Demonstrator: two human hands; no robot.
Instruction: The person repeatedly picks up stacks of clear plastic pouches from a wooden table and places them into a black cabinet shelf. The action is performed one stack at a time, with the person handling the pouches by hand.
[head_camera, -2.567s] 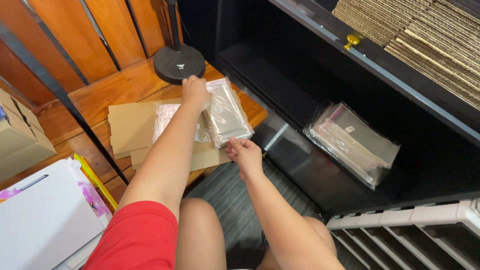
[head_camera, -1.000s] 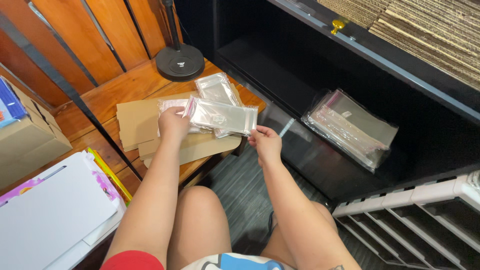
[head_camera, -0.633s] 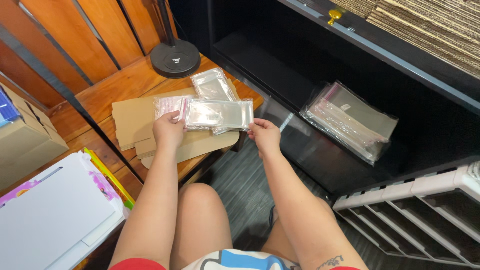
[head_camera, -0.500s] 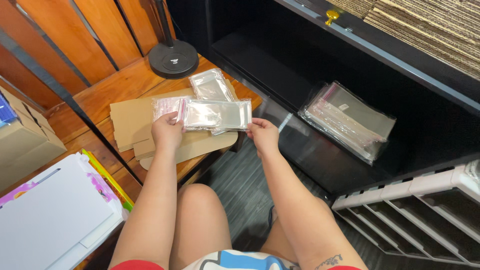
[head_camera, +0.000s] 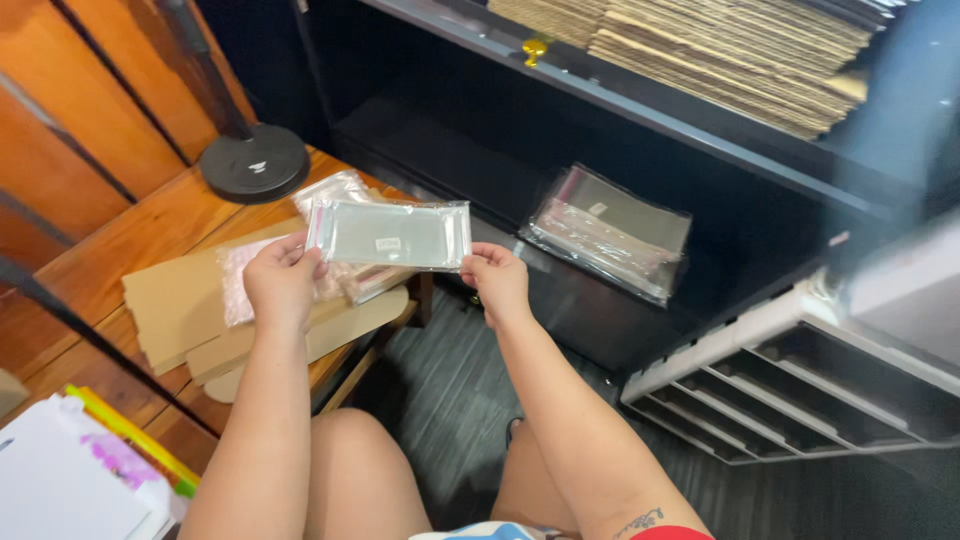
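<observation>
Two hands are holding one clear plastic sleeve (head_camera: 392, 233) between them, up in front of the person and just above the near edge of the low wooden table (head_camera: 120, 250). The sleeve is lying with its long axis running from nine o'clock to three o'clock, its flat face turned up toward the camera. The left hand (head_camera: 282, 285) is pinching the nine o'clock end, fingers closed on the short edge, and the right hand (head_camera: 497, 282) is pinching the three o'clock end the same way. Each hand is sitting at about six o'clock from the corner it is gripping, so the sleeve is stretching across the gap between them, and neither hand is nearer to it than the other.

Below the sleeve, more clear sleeves (head_camera: 340, 190) are lying on flat brown cardboard (head_camera: 185, 300) on the table. At about eleven o'clock from the left hand a black round stand base (head_camera: 255, 165) is resting on the wood. At two o'clock from the right hand a pack of clear bags (head_camera: 610, 232) is lying on the black lower shelf (head_camera: 470, 175), well apart from both hands.
</observation>
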